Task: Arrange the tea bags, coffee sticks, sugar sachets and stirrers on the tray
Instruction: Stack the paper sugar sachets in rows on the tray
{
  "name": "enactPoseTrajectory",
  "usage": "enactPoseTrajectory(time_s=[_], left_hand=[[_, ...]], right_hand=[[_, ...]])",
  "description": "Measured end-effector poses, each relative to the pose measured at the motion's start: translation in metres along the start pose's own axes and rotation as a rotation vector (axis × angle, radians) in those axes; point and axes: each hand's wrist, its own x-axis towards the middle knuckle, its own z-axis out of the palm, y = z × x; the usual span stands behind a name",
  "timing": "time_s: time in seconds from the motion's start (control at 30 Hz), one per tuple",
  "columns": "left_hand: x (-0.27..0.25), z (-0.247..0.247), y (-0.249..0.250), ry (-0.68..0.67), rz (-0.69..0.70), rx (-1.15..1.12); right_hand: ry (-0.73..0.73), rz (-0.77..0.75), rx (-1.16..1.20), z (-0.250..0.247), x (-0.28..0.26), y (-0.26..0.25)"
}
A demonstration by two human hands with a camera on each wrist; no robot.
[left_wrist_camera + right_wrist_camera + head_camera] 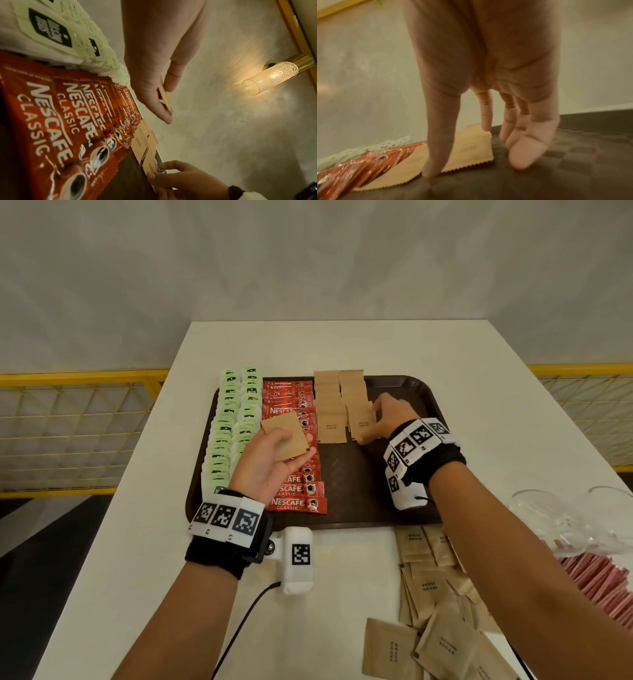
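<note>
On the dark brown tray (pixel 394 501) lie two columns of green tea bags (pixel 233 419), a column of red coffee sticks (pixel 294 501) and two columns of brown sugar sachets (pixel 330 412). My left hand (pixel 291 445) hovers palm-up over the coffee sticks and grips a small stack of sugar sachets (pixel 281 428), thumb on top. My right hand (pixel 373 422) is down on the tray at the near end of the right sugar column. It pinches the nearest sachet (pixel 471 147), with the thumb at its near edge and the index finger at its far corner.
Loose brown sugar sachets (pixel 435 594) are heaped on the white table in front of the tray. Red stirrers (pixel 599 583) lie at the right edge under clear glasses (pixel 565 518). A yellow railing (pixel 68 422) runs on both sides. The tray's right half is bare.
</note>
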Motion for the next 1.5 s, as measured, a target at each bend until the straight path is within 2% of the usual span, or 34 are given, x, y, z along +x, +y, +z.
enactPoseTrajectory(time_s=[0.47,0.57,0.63,0.67,0.8,0.9,0.97,1.03,1.07,1.13,1.2,1.27,1.37,1.5], left_hand=[[0.004,0.004,-0.005,0.003,-0.044,-0.003],[0.005,0.003,-0.005,-0.01,-0.033,0.021],[0.007,0.005,-0.004,-0.029,-0.016,0.073],[0.008,0.006,-0.004,-0.039,-0.008,0.102],[0.009,0.018,-0.008,-0.084,0.015,0.205],[0.002,0.025,-0.01,-0.089,0.044,0.261],[-0.004,0.024,-0.009,-0.06,0.079,0.419],[-0.013,0.018,-0.007,-0.01,0.168,0.711],[-0.019,0.014,-0.007,-0.03,0.218,0.865],[-0.03,0.01,-0.008,-0.199,0.226,1.12],[-0.036,0.008,-0.014,-0.386,0.156,1.325],[-0.036,0.005,-0.02,-0.48,0.127,1.495],[-0.034,0.002,-0.028,-0.544,0.129,1.641],[-0.031,-0.001,-0.036,-0.562,0.124,1.672]], right_hand=[[-0.023,-0.018,0.051,0.008,0.002,-0.003],[0.09,-0.082,0.043,0.003,0.001,-0.001],[0.145,-0.16,0.134,-0.005,-0.009,-0.005],[0.093,-0.196,0.23,-0.009,-0.015,-0.008],[-0.349,-0.294,0.662,-0.011,-0.043,-0.025],[-0.411,-0.267,0.806,-0.009,-0.045,-0.025],[-0.377,-0.201,0.863,-0.011,-0.039,-0.02],[-0.288,-0.108,0.879,-0.013,-0.028,-0.013],[-0.252,-0.057,0.848,-0.012,-0.023,-0.01],[-0.247,0.021,0.724,-0.007,-0.017,-0.008],[-0.279,0.062,0.649,0.0,-0.012,-0.01],[-0.283,0.074,0.622,0.006,-0.008,-0.011],[-0.256,0.08,0.594,0.01,-0.004,-0.012],[-0.227,0.095,0.562,0.014,-0.001,-0.013]])
